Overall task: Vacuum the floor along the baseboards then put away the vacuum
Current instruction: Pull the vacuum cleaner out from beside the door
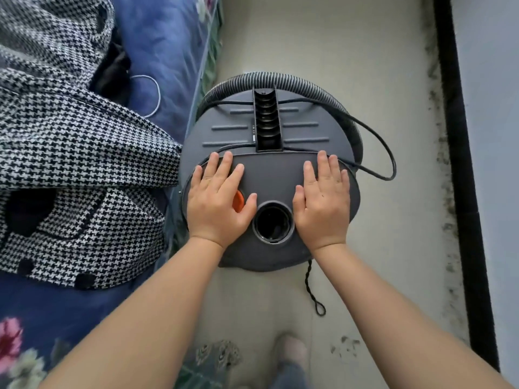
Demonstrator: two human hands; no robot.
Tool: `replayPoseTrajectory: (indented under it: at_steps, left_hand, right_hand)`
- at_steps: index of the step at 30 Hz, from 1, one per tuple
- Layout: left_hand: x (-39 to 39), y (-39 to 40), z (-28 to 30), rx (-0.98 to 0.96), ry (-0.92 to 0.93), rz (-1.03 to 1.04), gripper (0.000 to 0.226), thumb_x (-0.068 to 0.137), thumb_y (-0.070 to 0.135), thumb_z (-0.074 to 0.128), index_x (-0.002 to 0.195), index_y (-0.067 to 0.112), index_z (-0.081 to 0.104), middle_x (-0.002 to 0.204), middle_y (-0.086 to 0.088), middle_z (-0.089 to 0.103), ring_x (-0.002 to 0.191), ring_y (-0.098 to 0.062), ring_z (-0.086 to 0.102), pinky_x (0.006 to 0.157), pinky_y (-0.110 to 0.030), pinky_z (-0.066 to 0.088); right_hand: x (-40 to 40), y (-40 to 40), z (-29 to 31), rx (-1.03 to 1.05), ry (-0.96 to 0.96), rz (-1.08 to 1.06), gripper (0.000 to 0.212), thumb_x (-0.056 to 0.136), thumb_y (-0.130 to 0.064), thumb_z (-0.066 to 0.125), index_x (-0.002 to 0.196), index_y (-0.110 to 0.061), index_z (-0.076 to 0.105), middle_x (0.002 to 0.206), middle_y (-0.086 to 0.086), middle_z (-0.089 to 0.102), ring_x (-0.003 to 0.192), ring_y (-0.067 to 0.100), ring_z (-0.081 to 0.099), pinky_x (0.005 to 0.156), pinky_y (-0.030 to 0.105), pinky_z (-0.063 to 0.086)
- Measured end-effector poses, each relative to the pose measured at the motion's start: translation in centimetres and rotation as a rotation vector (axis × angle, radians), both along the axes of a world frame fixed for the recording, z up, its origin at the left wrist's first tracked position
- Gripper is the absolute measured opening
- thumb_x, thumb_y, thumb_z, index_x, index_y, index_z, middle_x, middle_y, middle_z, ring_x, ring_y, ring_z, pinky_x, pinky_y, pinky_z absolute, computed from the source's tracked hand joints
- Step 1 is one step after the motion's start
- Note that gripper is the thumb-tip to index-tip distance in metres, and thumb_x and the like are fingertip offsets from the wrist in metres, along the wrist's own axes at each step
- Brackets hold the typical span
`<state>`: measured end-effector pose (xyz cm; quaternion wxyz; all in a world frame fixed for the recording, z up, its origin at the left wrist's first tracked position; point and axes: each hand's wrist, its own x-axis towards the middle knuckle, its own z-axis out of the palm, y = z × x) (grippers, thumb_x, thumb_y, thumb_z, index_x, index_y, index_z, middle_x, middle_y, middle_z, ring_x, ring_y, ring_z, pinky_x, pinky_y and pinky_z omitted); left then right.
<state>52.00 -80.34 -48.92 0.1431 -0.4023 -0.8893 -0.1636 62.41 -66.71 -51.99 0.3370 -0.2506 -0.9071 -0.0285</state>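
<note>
My 2 hands lie flat with fingers straight on the near half of the round grey vacuum [269, 175], gripping nothing: my left hand [217, 200] partly covers an orange button [238, 201], and my right hand [323, 199] rests right of the open hose port [273, 221] between them. The vacuum stands on the pale floor [387, 220] between the bed [157, 46] on the left and the dark baseboard [460, 175] on the right, its ribbed hose [295, 80] and black cord [384, 153] wrapped round the far side.

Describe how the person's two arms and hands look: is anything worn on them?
Both forearms are bare up to the bottom edge of the picture; no sleeve shows. The left hand and the right hand wear no gloves, and I see no ring, watch or bracelet on them. The fingernails are short and look unpainted.
</note>
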Motion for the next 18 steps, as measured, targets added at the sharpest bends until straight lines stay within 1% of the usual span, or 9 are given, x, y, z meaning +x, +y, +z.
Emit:
replayPoseTrajectory:
  at_steps: [3,5,12,16,18]
  left_hand:
    - [-4.2,2.9,0.1,-0.004,-0.008,-0.041,0.051,0.077,0.040,0.051,0.105,0.001,0.068,0.121,-0.020,0.061,0.114,-0.040,0.056,0.102,-0.043,0.026]
    - [-6.9,4.9,0.1,0.005,-0.012,-0.067,0.050,0.077,0.040,0.051,0.105,0.002,0.069,0.121,-0.020,0.060,0.114,-0.039,0.056,0.102,-0.042,0.026]
    - [-16.5,13.2,0.3,-0.010,-0.057,-0.119,0.051,0.077,0.040,0.051,0.107,0.003,0.068,0.123,-0.018,0.060,0.116,-0.037,0.055,0.102,-0.042,0.027]
    - [-21.4,17.8,0.2,0.004,-0.057,-0.140,0.052,0.077,0.040,0.051,0.106,0.002,0.068,0.122,-0.019,0.061,0.114,-0.039,0.056,0.101,-0.042,0.026]
    - [-23.3,19.6,0.3,0.001,-0.056,-0.136,0.052,0.076,0.040,0.050,0.106,0.002,0.068,0.121,-0.019,0.061,0.114,-0.038,0.056,0.101,-0.041,0.026]
  right_hand:
    - [-3.6,2.5,-0.1,-0.037,0.005,-0.012,0.036,0.100,-0.026,0.024,0.119,-0.005,0.046,0.122,0.028,0.058,0.121,0.035,0.040,0.104,0.044,0.027]
    - [-5.8,4.2,0.0,-0.034,0.002,-0.031,0.036,0.100,-0.026,0.024,0.119,-0.005,0.046,0.122,0.029,0.057,0.122,0.035,0.037,0.104,0.044,0.026]
    - [-14.8,11.9,-0.1,-0.014,0.007,-0.099,0.035,0.099,-0.025,0.026,0.118,-0.004,0.047,0.121,0.030,0.058,0.120,0.036,0.039,0.103,0.044,0.028]
    - [-19.6,16.2,-0.1,0.013,-0.010,-0.146,0.035,0.100,-0.025,0.025,0.119,-0.006,0.048,0.121,0.027,0.059,0.116,0.041,0.053,0.103,0.043,0.029]
    - [-21.5,17.9,-0.1,0.003,-0.006,-0.151,0.036,0.100,-0.026,0.025,0.119,-0.006,0.047,0.121,0.027,0.059,0.117,0.040,0.051,0.104,0.043,0.029]
